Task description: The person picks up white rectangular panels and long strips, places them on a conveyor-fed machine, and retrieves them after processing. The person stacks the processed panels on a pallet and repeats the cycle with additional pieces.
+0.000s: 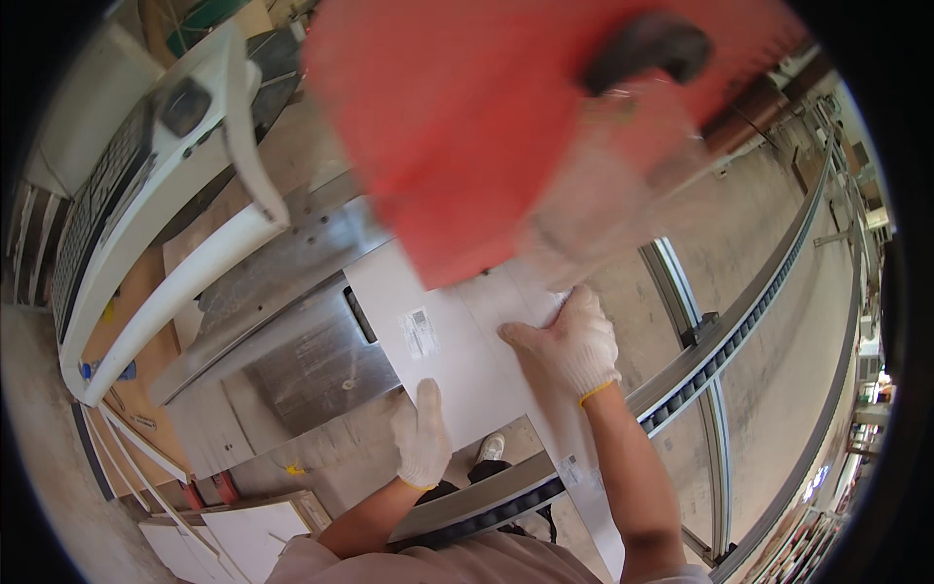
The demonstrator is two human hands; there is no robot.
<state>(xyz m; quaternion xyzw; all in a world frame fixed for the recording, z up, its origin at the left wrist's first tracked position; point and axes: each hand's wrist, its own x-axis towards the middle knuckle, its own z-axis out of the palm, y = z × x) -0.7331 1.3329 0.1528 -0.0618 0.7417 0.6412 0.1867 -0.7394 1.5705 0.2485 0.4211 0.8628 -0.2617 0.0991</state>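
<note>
Nearest the camera is a large red cover with a black handle, both blurred. Below it lies a wide white panel bearing a label; its left side lies beside a steel plate. A narrow white panel runs alongside on the right, toward the person's body and partly behind the right forearm.

The step in hand is judged to be guiding or steadying the panels at the red-covered machine. The next move appears to call for even support from both hands, with fingers kept clear of the cover.

Left hand, gloved: at the near left corner of the wide panel, one digit extended along the edge. The remaining fingers are not clearly shown; whether they grip cannot be determined.

Right hand, gloved: thumb spread wide of the fingers, reaching across the panels' surface. Fingertip contact at the outer edge cannot be confirmed.
</note>
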